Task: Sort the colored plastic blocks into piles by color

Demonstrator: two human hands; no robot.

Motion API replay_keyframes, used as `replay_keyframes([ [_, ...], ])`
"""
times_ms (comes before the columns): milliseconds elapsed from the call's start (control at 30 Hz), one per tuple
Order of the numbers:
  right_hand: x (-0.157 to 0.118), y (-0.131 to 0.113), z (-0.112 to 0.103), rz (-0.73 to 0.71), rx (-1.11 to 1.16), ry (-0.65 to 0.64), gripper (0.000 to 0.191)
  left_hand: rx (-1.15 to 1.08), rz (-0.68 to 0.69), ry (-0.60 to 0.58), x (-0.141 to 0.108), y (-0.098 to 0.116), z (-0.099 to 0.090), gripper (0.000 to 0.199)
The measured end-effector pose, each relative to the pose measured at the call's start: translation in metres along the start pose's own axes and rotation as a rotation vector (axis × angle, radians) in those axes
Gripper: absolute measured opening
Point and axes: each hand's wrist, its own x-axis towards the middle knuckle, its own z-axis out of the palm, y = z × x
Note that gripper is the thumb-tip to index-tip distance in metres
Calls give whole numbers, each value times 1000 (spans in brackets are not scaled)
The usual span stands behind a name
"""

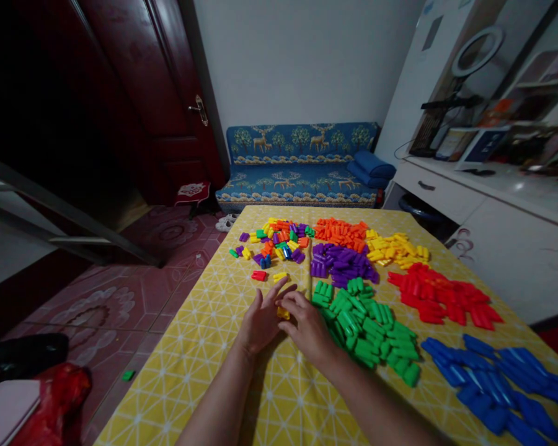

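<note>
My left hand [261,319] is over the table with its palm turned inward and its fingers stretched out. Close against it, my right hand [309,325] curls its thumb and fingers around a yellow plastic building block [283,313], which lies between the two hands and is partly hidden. Just beyond my fingertips are a single yellow block [280,277] and a red block [259,275]. Farther back lies a mixed heap of blocks [283,238] in several colours. A pile of green blocks [360,322] sits right beside my right hand.
Sorted piles of purple blocks [341,263], orange blocks [339,233], yellow blocks [395,249], red blocks [441,292] and blue blocks [502,378] cover the right of the table [190,371]. A green block [128,375] lies on the floor. Behind stands a blue sofa [302,179].
</note>
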Motion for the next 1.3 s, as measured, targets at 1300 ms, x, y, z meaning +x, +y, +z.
replay_keyframes([
  [1300, -35, -3, 27, 254, 317, 124, 26, 2071, 641, 654, 80, 33, -31, 51],
])
